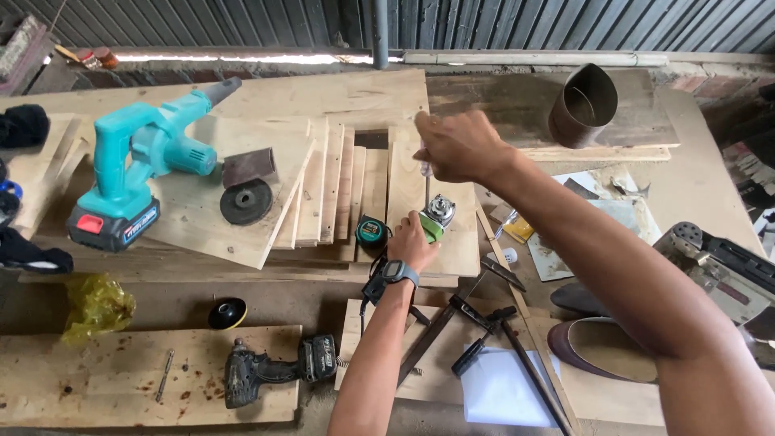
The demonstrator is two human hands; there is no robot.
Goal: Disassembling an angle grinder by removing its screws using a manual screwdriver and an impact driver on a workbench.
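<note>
A green angle grinder (432,220) is gripped by the left hand (412,242) at the centre of the desk (694,186), on a plywood board (408,190). Just above, at 12 o'clock, the right hand (460,147) is clenched around a thin tool (425,173). A tape measure (370,231) lies at 9 o'clock of the grinder.

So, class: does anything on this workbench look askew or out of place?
Yes. The plywood boards lie fanned and overlapping rather than squared up, and a crumpled yellow plastic bag sits loose at the bench's left edge. The left hand grips a green-bodied grinder.
</note>
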